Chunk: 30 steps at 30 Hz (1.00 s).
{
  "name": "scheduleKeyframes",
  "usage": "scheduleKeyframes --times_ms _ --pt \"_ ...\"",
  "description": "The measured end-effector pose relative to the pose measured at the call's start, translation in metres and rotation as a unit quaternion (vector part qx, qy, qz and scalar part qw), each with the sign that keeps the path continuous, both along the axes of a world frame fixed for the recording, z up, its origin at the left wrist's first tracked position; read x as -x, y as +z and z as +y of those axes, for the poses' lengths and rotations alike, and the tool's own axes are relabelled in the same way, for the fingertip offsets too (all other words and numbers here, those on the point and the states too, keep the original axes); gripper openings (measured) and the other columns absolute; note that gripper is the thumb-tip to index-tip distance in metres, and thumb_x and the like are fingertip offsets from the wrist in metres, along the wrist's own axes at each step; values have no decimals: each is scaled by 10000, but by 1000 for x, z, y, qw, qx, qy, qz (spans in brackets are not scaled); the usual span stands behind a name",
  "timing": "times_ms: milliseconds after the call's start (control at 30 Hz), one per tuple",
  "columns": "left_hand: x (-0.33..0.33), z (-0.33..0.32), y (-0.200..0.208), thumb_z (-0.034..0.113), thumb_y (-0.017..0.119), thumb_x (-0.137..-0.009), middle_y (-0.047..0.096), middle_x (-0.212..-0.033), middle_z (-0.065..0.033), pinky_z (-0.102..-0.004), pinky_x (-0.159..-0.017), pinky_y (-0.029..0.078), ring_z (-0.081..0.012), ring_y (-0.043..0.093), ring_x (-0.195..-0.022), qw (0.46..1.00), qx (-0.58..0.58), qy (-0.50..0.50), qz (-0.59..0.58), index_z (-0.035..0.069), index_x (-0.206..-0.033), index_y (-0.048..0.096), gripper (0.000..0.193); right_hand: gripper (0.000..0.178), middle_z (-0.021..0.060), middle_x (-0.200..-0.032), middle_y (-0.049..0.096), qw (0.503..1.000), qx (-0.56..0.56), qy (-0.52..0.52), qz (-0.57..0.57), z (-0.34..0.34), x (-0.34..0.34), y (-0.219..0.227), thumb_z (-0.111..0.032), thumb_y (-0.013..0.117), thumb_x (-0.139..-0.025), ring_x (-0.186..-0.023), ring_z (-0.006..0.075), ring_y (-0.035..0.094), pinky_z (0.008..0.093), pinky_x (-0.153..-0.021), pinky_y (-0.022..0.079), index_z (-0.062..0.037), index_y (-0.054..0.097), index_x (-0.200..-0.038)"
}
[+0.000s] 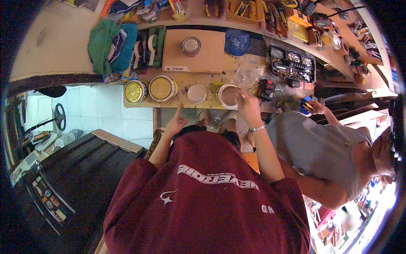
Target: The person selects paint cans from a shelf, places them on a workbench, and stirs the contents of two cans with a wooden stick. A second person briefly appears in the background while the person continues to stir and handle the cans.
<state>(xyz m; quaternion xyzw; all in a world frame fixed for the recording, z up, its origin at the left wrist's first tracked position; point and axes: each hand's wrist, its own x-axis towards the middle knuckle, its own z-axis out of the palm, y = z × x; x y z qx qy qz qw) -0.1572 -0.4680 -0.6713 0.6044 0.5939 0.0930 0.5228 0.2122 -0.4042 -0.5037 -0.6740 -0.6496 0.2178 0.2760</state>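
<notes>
My right hand [248, 104], a metal bracelet at its wrist, is at the right rim of an open round can [227, 96] with brownish contents. Its fingers are drawn together over the rim; whatever they may hold is too small to tell. My left hand [175, 124] hangs just off the bench's front edge, index finger stretched out toward the bench and the other fingers partly curled, holding nothing visible. Left of the open can lies a pale round lid or can [197, 93]. Beyond it stand two gold-lidded cans, a larger one [162, 88] and a smaller one [135, 92].
A cardboard box [193, 51] bears a small can [191, 45]. Behind my right hand are a clear round lid [246, 74], a dark power tool [266, 89] and a hardware organizer [292, 63]. At right, another person [321, 148] holds a blue round object [306, 105].
</notes>
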Motion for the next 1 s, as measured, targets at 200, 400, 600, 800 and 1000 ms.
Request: scheduleKeyframes --times_ms 200,400,600,800,1000 --pt "-8 2 13 239 728 -925 726 -1209 -177 -476 -908 550 -401 722 -1008 1000 28 6 1 333 -1663 -25 1058 182 205 -863 708 988 94 -2 -125 -18 0 9 -166 645 -974 -762 418 677 499 -667 547 -64 681 -1120" --pt "-7 2 5 273 728 -932 659 -1364 -185 -468 -919 547 -409 716 -1044 998 66 11 5 320 -1662 -47 1066 196 215 -869 702 1000 -4 25 -18 -8 4 -3 -158 648 -972 -787 430 676 498 -695 544 -58 677 -1138" --pt "-4 3 0 330 722 -935 760 -1084 -198 -475 -918 544 -431 713 -1036 999 -18 11 -24 336 -1663 -24 1042 209 227 -878 702 992 66 -20 -107 -15 -2 8 -192 671 -970 -794 434 678 502 -690 543 -50 676 -1123" --pt "-1 5 -1 352 700 -941 760 -1067 -201 -487 -927 539 -422 718 -1018 1000 20 2 -22 310 -1667 -12 1018 178 222 -864 698 992 117 30 -36 -4 7 12 -175 649 -979 -761 422 685 500 -674 544 -62 679 -1114" --pt "-8 24 34 369 705 -941 759 -1058 -194 -480 -913 545 -411 720 -1003 997 -1 -20 70 256 -1630 259 829 189 200 -909 721 997 -30 -20 -65 -9 -9 -12 -196 649 -975 -747 432 679 493 -666 552 -72 688 -1112"
